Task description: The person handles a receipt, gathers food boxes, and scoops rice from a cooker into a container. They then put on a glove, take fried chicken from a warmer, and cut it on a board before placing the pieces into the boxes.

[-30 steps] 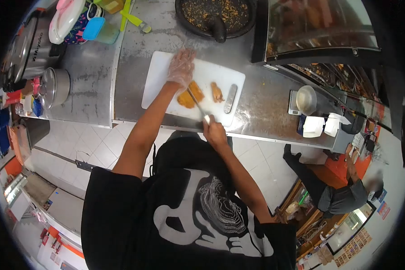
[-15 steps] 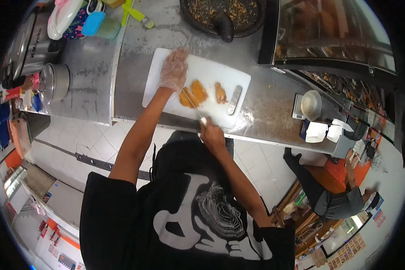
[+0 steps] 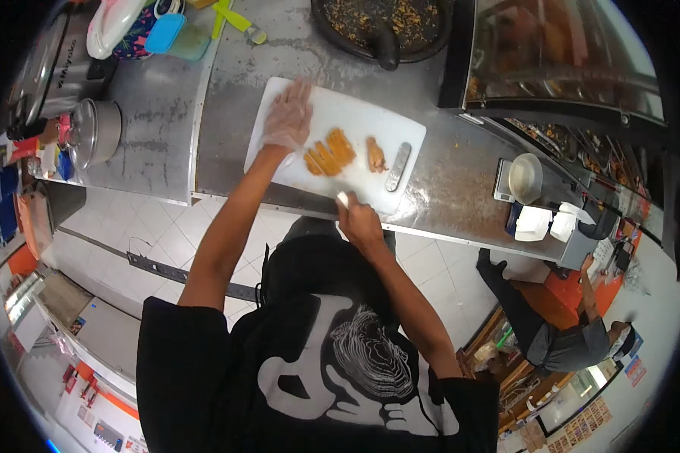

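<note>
A white cutting board (image 3: 355,113) lies on the metal counter. Near its middle is a golden-brown fried piece (image 3: 329,153) cut into several strips, and a smaller fried piece (image 3: 375,155) lies to the right. My left hand (image 3: 289,117), in a clear plastic glove, rests flat on the board's left part with fingers stretched out, left of the strips. My bare right hand (image 3: 361,223) is closed round the white handle of a knife (image 3: 344,199) at the board's front edge; the blade is hard to make out.
A stone mortar with a pestle (image 3: 387,47) stands beyond the board. A lidded pot (image 3: 97,132) and a blue-lidded container (image 3: 166,34) are on the left, a bowl on a scale (image 3: 524,178) on the right. Another person (image 3: 570,343) is at the far right.
My left hand has shifted slightly away from the strips. The knife blade no longer shows between the strips, and more cuts are visible in the fried piece. The view has shifted slightly.
</note>
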Motion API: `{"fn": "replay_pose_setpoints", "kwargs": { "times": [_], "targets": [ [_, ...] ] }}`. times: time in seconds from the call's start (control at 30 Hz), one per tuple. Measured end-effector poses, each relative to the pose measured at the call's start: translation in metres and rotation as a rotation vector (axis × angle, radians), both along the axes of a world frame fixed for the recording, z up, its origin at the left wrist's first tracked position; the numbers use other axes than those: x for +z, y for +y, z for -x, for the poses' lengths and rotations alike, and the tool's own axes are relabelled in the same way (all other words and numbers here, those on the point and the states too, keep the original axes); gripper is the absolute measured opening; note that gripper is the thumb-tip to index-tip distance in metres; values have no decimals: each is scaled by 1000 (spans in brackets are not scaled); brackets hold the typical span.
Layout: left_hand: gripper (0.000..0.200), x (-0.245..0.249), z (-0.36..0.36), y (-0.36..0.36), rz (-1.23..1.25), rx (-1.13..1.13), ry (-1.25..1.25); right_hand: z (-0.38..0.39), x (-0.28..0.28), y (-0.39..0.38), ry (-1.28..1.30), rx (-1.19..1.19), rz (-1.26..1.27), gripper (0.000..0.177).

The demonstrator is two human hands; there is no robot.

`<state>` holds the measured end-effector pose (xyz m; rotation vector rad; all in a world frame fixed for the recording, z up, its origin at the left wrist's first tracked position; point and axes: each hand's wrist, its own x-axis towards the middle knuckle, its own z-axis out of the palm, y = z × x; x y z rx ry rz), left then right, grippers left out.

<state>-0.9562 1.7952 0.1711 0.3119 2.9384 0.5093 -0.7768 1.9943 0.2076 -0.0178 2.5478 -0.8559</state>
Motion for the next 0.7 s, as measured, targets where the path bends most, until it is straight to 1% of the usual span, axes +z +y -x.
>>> {"fn": "replay_pose_setpoints", "kwargs": {
  "times": [0.1,0.13,0.2,0.23,0.27,0.33,0.37,0.43,0.47,0.53,0.57,0.6,0.63,0.67,0.7],
  "targets": [
    [54,-13,-1,-5,25,-7,23,-5,-10,-8,8,-47,23,30],
    [54,-17,-14,-4,19,-7,-6,-20,-9,-7,-21,-47,16,30],
    [53,-20,2,-6,56,-17,36,-8,-21,-8,78,-37,-46,31],
    [53,-19,2,-6,16,-13,35,-7,-21,-7,43,-35,-51,35],
    [53,-18,8,-3,17,-15,46,0,-24,-2,53,-38,-51,35],
    [53,-20,9,5,66,-11,81,8,-15,6,-30,-36,-33,34],
    [53,-20,11,8,64,-19,94,9,-15,8,-17,-44,-34,34],
    [54,-18,14,9,141,-9,10,15,-13,11,-68,-60,119,37],
    [54,-16,13,3,145,-14,24,15,-11,13,-54,-64,124,37],
    [56,-13,4,-8,-204,-29,174,10,4,22,-96,-81,116,39],
    [56,-7,-4,-7,-205,-41,177,3,6,29,-61,-116,141,36],
    [57,11,-15,-5,-437,-41,142,-6,9,39,-59,-127,140,36],
    [59,22,-24,-3,-670,-35,103,-16,11,51,-29,-234,229,35],
    [59,26,-32,2,-673,-36,105,-25,13,63,3,-336,319,34],
    [66,30,-38,10,-501,-276,16,-34,12,77,-2,-373,352,33]
  ]
}}
